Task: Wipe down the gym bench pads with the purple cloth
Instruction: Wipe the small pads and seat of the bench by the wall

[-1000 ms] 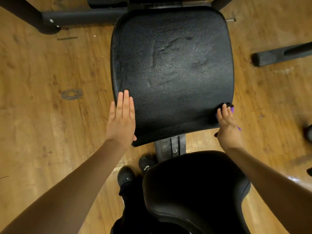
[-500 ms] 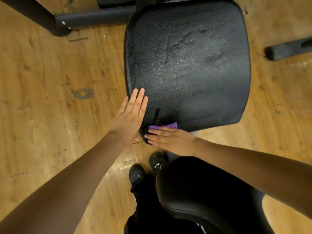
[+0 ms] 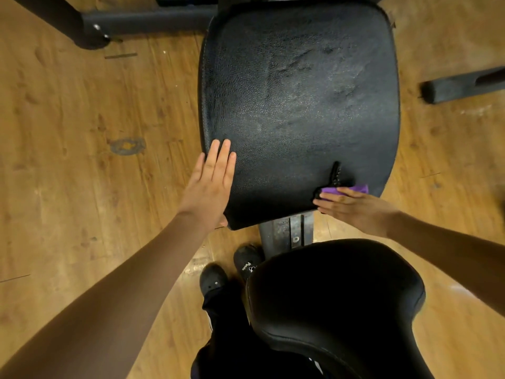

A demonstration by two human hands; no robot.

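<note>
Large black back pad fills the upper middle of view; everything here is placed against it. Purple cloth sits on the pad's near edge, toward its right corner, mostly covered by the right hand, with only a strip of purple showing past the fingers. Those fingers lie fairly straight and flat over the cloth, pressing it to the vinyl rather than bunching it. A short stitched tear or seam runs up the pad just above the cloth. Left hand rests flat on the pad's near-left corner, fingers straight and close together, holding nothing, apparently steadying the pad. Below the pad, a bare metal frame bar leads to the second, smaller seat pad, nearest the person; two black shoes stand on the wooden floor left of that bar. Judgement: the step in hand is wiping the rolled near edge. To do it well, keep the palm flat, lap the cloth over the lip, ease pressure across the stitched spot so it does not catch, then work overlapping strokes up the dimpled centre. The seat pad likely remains.
</note>
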